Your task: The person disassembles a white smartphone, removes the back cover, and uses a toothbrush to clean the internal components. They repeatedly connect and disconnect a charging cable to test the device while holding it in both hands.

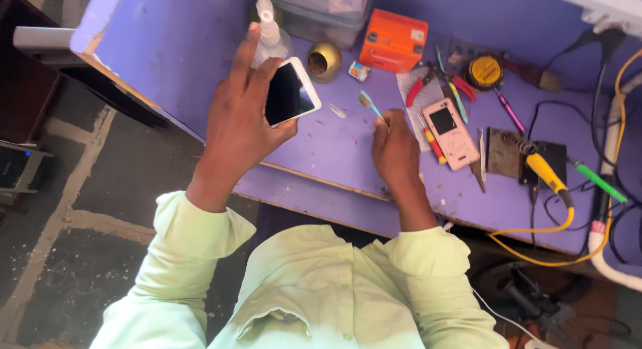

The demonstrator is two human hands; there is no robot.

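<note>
My left hand (237, 115) is raised above the purple workbench (334, 148) and grips a white smartphone (289, 93) with a dark screen, tilted toward me. My right hand (396, 152) rests near the bench's front edge and holds a blue toothbrush (370, 105) with its bristle end pointing away to the upper left. Both sleeves are pale green.
On the bench lie a pink phone (450, 133), an orange box (393, 40), a brass-coloured cup (324, 61), a white bottle (270, 33), red-handled pliers (421, 87), a yellow soldering iron (547, 175) on a stand, screwdrivers, a round tin (484, 71) and cables at right.
</note>
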